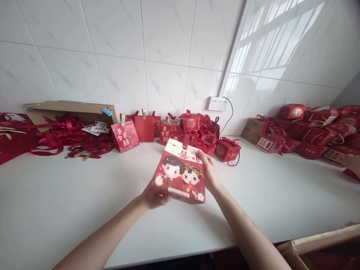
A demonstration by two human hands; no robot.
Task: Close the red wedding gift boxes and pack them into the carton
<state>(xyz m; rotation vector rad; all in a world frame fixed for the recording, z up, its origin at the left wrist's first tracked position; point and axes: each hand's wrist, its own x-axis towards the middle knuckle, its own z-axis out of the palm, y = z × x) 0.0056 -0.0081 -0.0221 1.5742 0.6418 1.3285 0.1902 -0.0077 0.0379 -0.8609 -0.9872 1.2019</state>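
Between my two hands a red gift box (180, 172) is held tilted above the white table. Its front carries two cartoon figures in wedding dress, with a pale top band and a red strap at the upper edge. My left hand (156, 197) grips the lower left corner, thumb below the front and the other fingers hidden behind. My right hand (208, 168) holds the right side near the top, its fingers partly hidden. Behind it stand a pink-red triangular box (125, 135) with a gold strap and a plain red box (144, 128).
A heap of red ribbons (75, 135) lies before an open cardboard box (67, 107) at the left. Small red boxes (227, 148) with ribbons crowd the back middle. More red boxes (312, 138) are piled at the right. A power strip (217, 104) is on the tiled wall.
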